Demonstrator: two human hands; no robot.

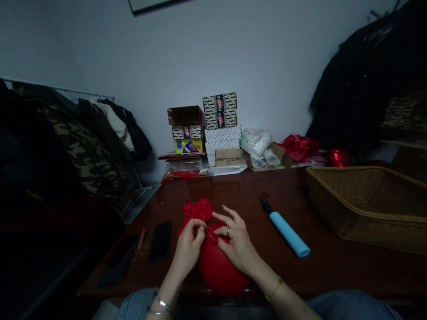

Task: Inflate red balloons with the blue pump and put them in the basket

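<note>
A round, inflated red balloon [223,271] rests at the table's near edge, its neck pointing up and away from me. My left hand [191,243] pinches a thin string [207,229] by the balloon's neck. With thumb and forefinger, my right hand [235,242] grips the neck of the balloon, the other fingers stretched out. Just beyond my left hand lies a pile of limp red balloons [197,208]. A light blue hand pump [289,233] with a black nozzle lies to the right of my hands.
Left of my hands are a black phone [160,241], a dark flat item [119,261] and some yellowish rubber bands [140,250]. A wicker basket [367,226] stands on the right. Stacked boxes [223,144] and plastic bags [256,141] line the wall.
</note>
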